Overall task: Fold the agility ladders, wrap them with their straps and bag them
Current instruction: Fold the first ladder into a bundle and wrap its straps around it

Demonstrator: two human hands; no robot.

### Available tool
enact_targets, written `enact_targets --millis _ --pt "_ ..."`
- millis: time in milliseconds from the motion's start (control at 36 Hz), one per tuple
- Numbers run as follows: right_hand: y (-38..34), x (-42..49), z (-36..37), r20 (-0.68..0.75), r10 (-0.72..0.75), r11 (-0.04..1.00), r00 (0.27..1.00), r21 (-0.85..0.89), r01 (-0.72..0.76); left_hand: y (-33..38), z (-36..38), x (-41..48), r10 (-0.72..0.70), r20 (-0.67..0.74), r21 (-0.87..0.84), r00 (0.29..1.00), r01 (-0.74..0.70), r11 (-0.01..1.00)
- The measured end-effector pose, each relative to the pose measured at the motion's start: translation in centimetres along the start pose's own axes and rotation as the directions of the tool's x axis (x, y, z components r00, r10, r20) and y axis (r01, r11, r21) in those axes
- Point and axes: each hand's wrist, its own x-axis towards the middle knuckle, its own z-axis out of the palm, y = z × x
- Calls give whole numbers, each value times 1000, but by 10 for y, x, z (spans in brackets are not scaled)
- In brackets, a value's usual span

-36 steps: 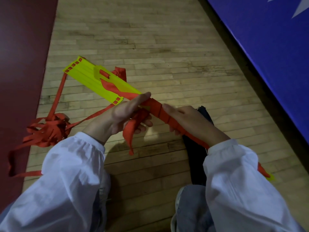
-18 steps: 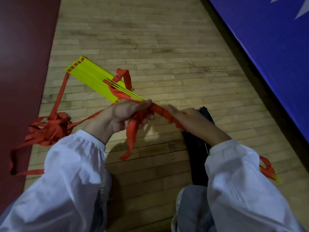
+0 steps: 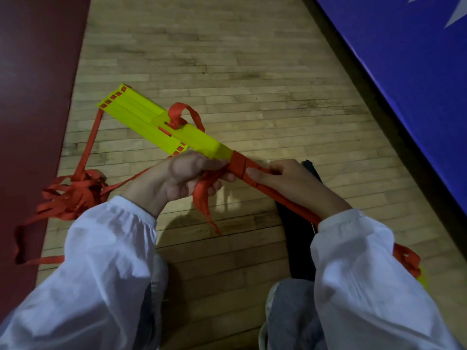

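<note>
**Two hands hold a yellow ladder bundle wrapped in red strap**

A person sits on a wood floor (image 3: pixel 252 72) and looks down at both hands. The hands hold a stack of yellow rungs (image 3: pixel 202 142) up over the floor. The stack points from the far left toward the near right.

A red strap (image 3: pixel 238 164) is wound tight around the middle of the stack. The left hand (image 3: pixel 177 178) is closed on the stack right next to the wound part. A loose end of strap (image 3: pixel 204 208) hangs down from this hand. The right hand (image 3: pixel 290 183) lies along the wrapped part, with its fingers curled around it and its thumb (image 3: pixel 255 171) pressed flat on top.

More flat yellow rungs (image 3: pixel 131 109) lie behind the held stack; you cannot tell if they rest on the floor. A small red loop (image 3: pixel 184 112) sticks up where the two meet. A long red strap runs from the far rungs to a messy pile of strap (image 3: pixel 73 195) at the left edge of the floor, where a dark red mat (image 3: pixel 32 97) begins.

A dark bag (image 3: pixel 298 238) lies on the floor under the right arm. A blue mat (image 3: pixel 404 72) runs along the right edge of the floor. Both sleeves (image 3: pixel 101 274) are white.
</note>
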Motion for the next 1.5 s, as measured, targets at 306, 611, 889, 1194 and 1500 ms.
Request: enact_targets --millis 306,611,889,1194,1500 --pt "-7 -6 2 -155 -53 986 986 -165 28 4 5 2 -148 -123 160 981 167 973" --pt "-11 -7 6 -221 -92 941 971 -338 12 1 9 4 -80 -213 160 974 115 980" --pt "-6 -6 5 109 -73 988 991 145 57 6 7 -2 -2 -189 214 982 43 976" --pt "-5 -2 3 105 -32 982 994 188 11 7 9 -2 -51 -95 128 994 63 990" --pt "1 0 3 67 -39 994 997 100 32 1 7 -2 22 -185 218 982 19 976"
